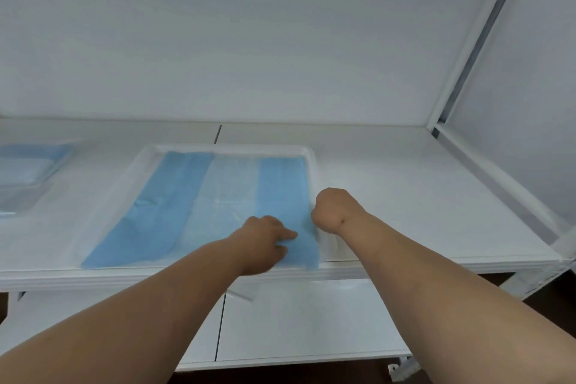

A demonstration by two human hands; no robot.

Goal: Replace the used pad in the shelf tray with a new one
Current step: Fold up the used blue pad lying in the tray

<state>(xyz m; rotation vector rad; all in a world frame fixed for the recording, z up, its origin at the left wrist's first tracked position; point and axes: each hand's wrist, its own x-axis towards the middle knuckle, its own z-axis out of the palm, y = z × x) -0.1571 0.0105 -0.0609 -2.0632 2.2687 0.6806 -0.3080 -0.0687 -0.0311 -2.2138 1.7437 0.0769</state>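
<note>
While the pad [174, 209] lies partly unfolded in the tray [149, 153] on the shelf [405, 184], my left hand [265, 240] presses flat on its near blue strip, fingers loosely spread. My right hand [333, 209] is fisted, pinching the pad's right edge. A second tray [28, 193] sits far left of my left hand.

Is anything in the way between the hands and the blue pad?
Nothing visible is. The left hand already rests on the pad in the tray, and the right hand is closed at the pad's right edge.
</note>
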